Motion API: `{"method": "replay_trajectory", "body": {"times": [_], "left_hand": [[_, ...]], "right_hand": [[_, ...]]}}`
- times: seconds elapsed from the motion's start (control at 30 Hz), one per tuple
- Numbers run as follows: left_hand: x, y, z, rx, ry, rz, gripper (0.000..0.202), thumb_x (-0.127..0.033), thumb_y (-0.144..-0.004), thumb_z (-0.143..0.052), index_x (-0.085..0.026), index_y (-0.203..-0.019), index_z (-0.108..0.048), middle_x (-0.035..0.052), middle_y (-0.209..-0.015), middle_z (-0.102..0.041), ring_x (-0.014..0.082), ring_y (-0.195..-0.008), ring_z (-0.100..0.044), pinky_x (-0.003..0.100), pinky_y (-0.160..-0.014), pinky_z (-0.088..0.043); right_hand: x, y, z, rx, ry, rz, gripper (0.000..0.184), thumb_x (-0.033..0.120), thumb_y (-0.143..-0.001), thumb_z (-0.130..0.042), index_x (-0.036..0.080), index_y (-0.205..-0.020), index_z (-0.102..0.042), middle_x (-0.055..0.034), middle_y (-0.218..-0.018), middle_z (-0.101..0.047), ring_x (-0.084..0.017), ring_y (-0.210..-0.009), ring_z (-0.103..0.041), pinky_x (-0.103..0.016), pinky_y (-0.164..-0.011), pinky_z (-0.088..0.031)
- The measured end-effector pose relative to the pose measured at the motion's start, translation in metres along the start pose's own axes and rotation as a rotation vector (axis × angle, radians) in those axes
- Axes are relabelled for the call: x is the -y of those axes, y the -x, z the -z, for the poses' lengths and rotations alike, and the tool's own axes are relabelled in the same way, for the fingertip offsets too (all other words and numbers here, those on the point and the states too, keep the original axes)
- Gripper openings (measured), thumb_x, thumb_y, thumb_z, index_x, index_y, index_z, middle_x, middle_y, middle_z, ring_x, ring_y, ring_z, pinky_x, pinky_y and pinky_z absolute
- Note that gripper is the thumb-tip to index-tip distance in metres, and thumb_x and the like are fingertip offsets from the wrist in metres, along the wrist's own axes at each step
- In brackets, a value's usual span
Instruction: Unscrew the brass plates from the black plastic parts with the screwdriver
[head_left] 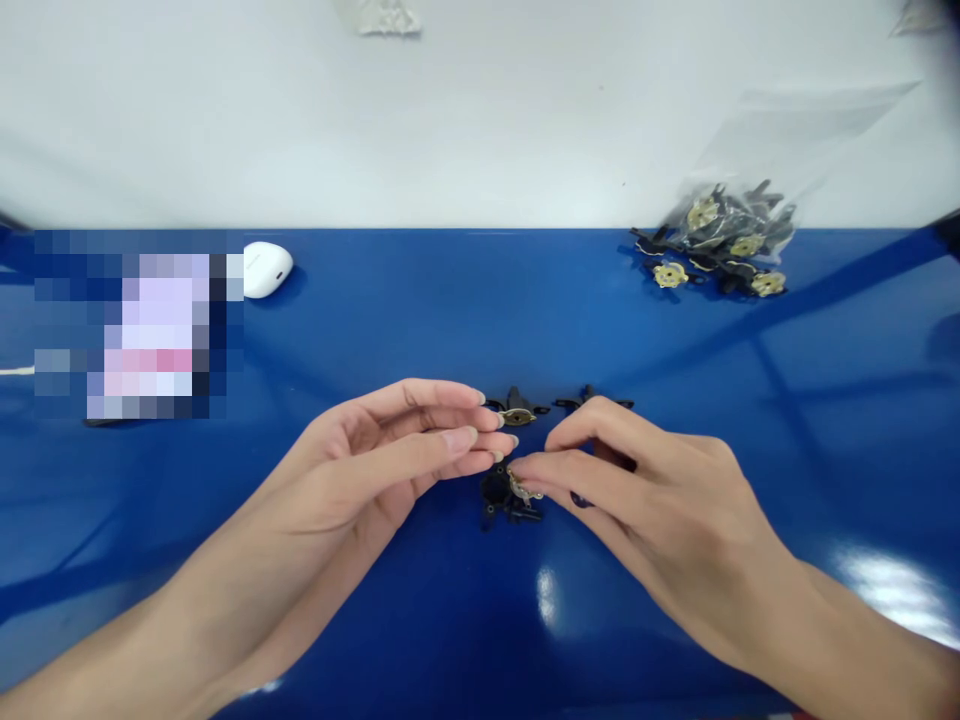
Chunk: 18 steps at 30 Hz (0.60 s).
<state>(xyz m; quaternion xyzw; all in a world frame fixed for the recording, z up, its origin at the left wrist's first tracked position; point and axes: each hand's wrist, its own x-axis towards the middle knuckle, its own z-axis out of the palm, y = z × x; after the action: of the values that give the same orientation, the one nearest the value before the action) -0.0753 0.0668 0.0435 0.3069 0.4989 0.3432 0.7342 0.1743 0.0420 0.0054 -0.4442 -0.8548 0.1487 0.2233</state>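
1. Two bare hands face each other, near but apart, over a glossy blue tabletop [420, 320]: the left hand [390, 455] is unclenched, its fingers extended and slightly parted, its thumb lying in front of them.

2. Fingertips of the right hand [652, 510], bent and drawn close together, meet the brass-coloured, scalloped metal piece [527, 489] of a small assembly; whether they are clamped on it cannot be told.

3. Between and just below the two hands sits that assembly's black plastic body [495, 492], with short projecting arms.

4. Just beyond the left fingertips lies a second black assembly with an oval brass-coloured plate [517, 412]; to its right, a third black part [574, 402] is partly hidden by the right hand.

5. At far right, a pile of black plastic parts with brass-coloured discs [671, 275] lies at the table's edge, some inside a clear plastic bag [802, 130] that extends onto a white surface [487, 130].

6. At left, a rounded white case [268, 270] sits beside a pixelated area [157, 330], its contents unreadable.
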Motion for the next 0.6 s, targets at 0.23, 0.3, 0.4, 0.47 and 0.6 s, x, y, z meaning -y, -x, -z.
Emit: {"method": "replay_trajectory", "body": {"times": [0.23, 0.3, 0.4, 0.47, 0.6], "left_hand": [[-0.0012, -0.0001, -0.0009, 0.008, -0.009, 0.000, 0.011, -0.026, -0.096, -0.091, -0.024, -0.107, -0.090, 0.0061, -0.114, -0.088, 0.0237, -0.117, -0.082, 0.021, -0.100, -0.066], [-0.0002, 0.0005, 0.0005, 0.007, -0.008, -0.002, 0.012, -0.026, -0.096, -0.091, -0.024, -0.108, -0.090, 0.0059, -0.115, -0.088, 0.0240, -0.118, -0.082, 0.022, -0.100, -0.066], [0.0016, 0.0009, 0.0029, 0.014, -0.016, -0.008, 0.012, -0.025, -0.097, -0.090, -0.025, -0.109, -0.090, 0.0053, -0.116, -0.088, 0.0240, -0.118, -0.082, 0.022, -0.100, -0.067], [0.0024, 0.0007, 0.0036, 0.013, -0.012, -0.006, 0.012, -0.025, -0.098, -0.089, -0.025, -0.110, -0.090, 0.0055, -0.117, -0.088, 0.0243, -0.120, -0.082, 0.022, -0.102, -0.067], [0.0022, -0.0003, 0.0021, 0.009, 0.010, -0.009, 0.011, -0.025, -0.098, -0.089, -0.024, -0.109, -0.090, 0.0070, -0.117, -0.089, 0.0253, -0.120, -0.083, 0.023, -0.103, -0.067]], "right_hand": [[-0.0003, 0.0004, -0.0005, -0.005, 0.011, 0.043, 0.032, 0.005, -0.109, -0.060, 0.028, -0.122, -0.078, 0.0004, -0.112, -0.077, -0.009, -0.068, -0.062, -0.028, -0.057, -0.039], [-0.0001, -0.0006, -0.0002, -0.012, 0.007, 0.057, 0.032, 0.004, -0.108, -0.060, 0.027, -0.122, -0.078, -0.0003, -0.111, -0.077, -0.009, -0.066, -0.060, -0.028, -0.057, -0.039], [0.0000, -0.0018, -0.0001, -0.005, 0.003, 0.062, 0.033, 0.004, -0.107, -0.061, 0.026, -0.122, -0.079, -0.0004, -0.111, -0.078, -0.009, -0.068, -0.062, -0.028, -0.057, -0.040], [0.0001, -0.0018, -0.0002, -0.004, -0.004, 0.063, 0.033, 0.004, -0.107, -0.062, 0.027, -0.122, -0.079, -0.0001, -0.110, -0.077, -0.009, -0.068, -0.062, -0.028, -0.057, -0.040], [-0.0001, -0.0002, 0.0000, 0.000, 0.004, 0.038, 0.032, 0.005, -0.108, -0.062, 0.029, -0.122, -0.078, 0.0015, -0.111, -0.077, -0.009, -0.069, -0.062, -0.028, -0.057, -0.038]]}}
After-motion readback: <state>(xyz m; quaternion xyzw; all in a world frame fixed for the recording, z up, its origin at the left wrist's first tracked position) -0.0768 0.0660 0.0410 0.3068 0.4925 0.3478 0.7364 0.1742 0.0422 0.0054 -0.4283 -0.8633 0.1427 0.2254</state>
